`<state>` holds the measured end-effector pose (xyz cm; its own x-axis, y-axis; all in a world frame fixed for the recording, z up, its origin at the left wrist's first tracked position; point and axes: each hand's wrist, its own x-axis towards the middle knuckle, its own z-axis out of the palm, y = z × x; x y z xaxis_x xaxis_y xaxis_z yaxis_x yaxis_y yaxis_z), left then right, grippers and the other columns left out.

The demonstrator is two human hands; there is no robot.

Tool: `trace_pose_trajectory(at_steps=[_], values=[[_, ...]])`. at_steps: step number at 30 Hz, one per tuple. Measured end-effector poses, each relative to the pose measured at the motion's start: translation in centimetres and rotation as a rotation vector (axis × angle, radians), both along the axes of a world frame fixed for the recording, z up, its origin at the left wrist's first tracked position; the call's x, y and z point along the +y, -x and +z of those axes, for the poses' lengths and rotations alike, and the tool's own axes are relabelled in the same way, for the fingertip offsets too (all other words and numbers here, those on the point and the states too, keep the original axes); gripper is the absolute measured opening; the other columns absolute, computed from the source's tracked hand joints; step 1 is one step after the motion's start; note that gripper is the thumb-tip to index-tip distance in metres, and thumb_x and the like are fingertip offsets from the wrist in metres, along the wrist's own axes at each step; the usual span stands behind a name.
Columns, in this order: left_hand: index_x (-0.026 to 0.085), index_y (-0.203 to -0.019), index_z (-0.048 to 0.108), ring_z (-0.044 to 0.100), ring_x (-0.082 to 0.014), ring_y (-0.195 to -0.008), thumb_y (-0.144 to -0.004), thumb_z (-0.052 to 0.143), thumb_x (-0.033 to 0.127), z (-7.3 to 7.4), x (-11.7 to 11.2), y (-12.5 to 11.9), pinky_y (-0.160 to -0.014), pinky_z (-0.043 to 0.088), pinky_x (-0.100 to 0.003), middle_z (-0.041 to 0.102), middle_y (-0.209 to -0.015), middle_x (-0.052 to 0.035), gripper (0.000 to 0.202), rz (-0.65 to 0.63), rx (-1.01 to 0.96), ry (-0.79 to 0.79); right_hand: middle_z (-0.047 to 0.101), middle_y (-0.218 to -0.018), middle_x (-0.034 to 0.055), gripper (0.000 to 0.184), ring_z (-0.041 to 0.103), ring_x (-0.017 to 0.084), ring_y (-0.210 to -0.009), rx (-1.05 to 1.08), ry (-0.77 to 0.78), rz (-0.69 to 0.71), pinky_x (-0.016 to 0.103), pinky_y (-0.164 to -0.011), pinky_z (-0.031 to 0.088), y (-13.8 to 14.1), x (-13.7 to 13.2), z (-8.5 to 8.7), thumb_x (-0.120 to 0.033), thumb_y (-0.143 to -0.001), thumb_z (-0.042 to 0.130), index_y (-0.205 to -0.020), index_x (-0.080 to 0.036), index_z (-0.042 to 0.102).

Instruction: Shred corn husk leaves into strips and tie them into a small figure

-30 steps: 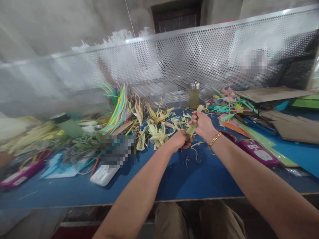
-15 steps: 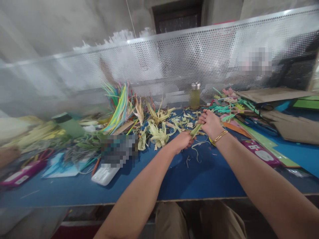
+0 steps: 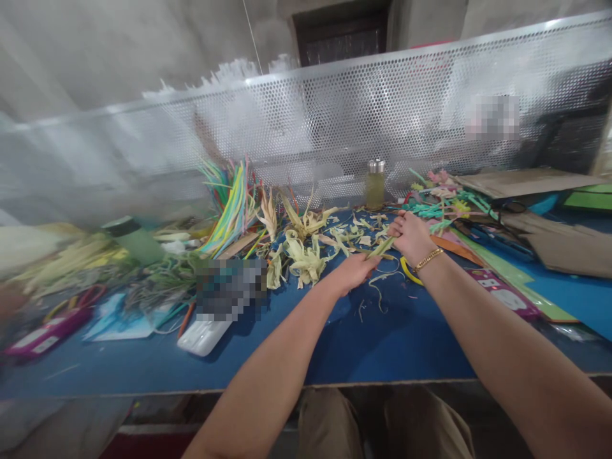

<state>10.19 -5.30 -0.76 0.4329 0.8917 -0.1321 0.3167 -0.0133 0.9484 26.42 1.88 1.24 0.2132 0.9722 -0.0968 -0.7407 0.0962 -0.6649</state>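
Note:
A pale green strip of corn husk (image 3: 381,247) is stretched between my two hands above the blue table (image 3: 373,350). My left hand (image 3: 356,273) is closed round its lower left end. At the upper right end, my right hand (image 3: 408,233) pinches it, a gold bracelet (image 3: 429,259) on that wrist. Just left of my hands lie curled husk pieces (image 3: 305,258), with a larger dry husk (image 3: 306,223) behind them. Small husk scraps (image 3: 361,228) are scattered beyond my hands. A yellow loop (image 3: 410,273), perhaps a scissors handle, shows partly under my right wrist.
Colourful pipe cleaners (image 3: 234,204) stand at the back left. Behind my hands is a lidded glass bottle (image 3: 375,185) near the perforated metal screen (image 3: 344,115). A white object (image 3: 203,335), partly blurred out, lies left. Cardboard (image 3: 564,242) and a purple box (image 3: 509,294) lie right.
My right hand has moved slightly right and my left hand slightly right with it. More of the yellow loop shows beside my right wrist. Both hands keep hold of the husk strip.

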Motion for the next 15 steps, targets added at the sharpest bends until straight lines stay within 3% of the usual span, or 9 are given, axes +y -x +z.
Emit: trace_pose_trajectory(at_steps=[3, 9, 15], values=[[0.02, -0.064, 0.048, 0.035, -0.0098, -0.047, -0.08, 0.057, 0.044, -0.3, 0.2, 0.1, -0.048, 0.025, -0.027, 0.042, -0.053, 0.0024, 0.031, -0.017, 0.047, -0.091, 0.029, -0.041, -0.0084, 0.024, 0.021, 0.006, -0.031, 0.038, -0.026, 0.042, 0.017, -0.032, 0.018, -0.8, 0.1, -0.3, -0.017, -0.089, 0.031, -0.068, -0.02, 0.041], [0.02, -0.061, 0.053, 0.039, -0.0124, -0.049, -0.085, 0.048, 0.042, -1.1, 0.6, 0.2, -0.048, 0.028, -0.028, 0.046, -0.052, -0.0013, 0.033, 0.024, 0.061, -0.145, 0.03, -0.042, -0.0071, 0.032, 0.022, 0.006, -0.032, 0.08, -0.045, 0.085, 0.018, -0.033, 0.02, -1.6, 0.4, -0.6, -0.021, -0.093, 0.024, -0.066, -0.02, 0.042], [0.02, -0.059, 0.051, 0.032, -0.0104, -0.043, -0.086, 0.049, 0.041, -0.8, 0.5, 0.8, -0.044, 0.024, -0.028, 0.042, -0.05, -0.0006, 0.035, -0.014, 0.04, -0.09, 0.024, -0.043, -0.0086, 0.021, 0.019, 0.007, -0.034, -0.092, -0.076, -0.038, 0.019, -0.035, 0.019, -2.8, 0.9, -0.8, -0.021, -0.084, 0.042, -0.064, -0.021, 0.035]])
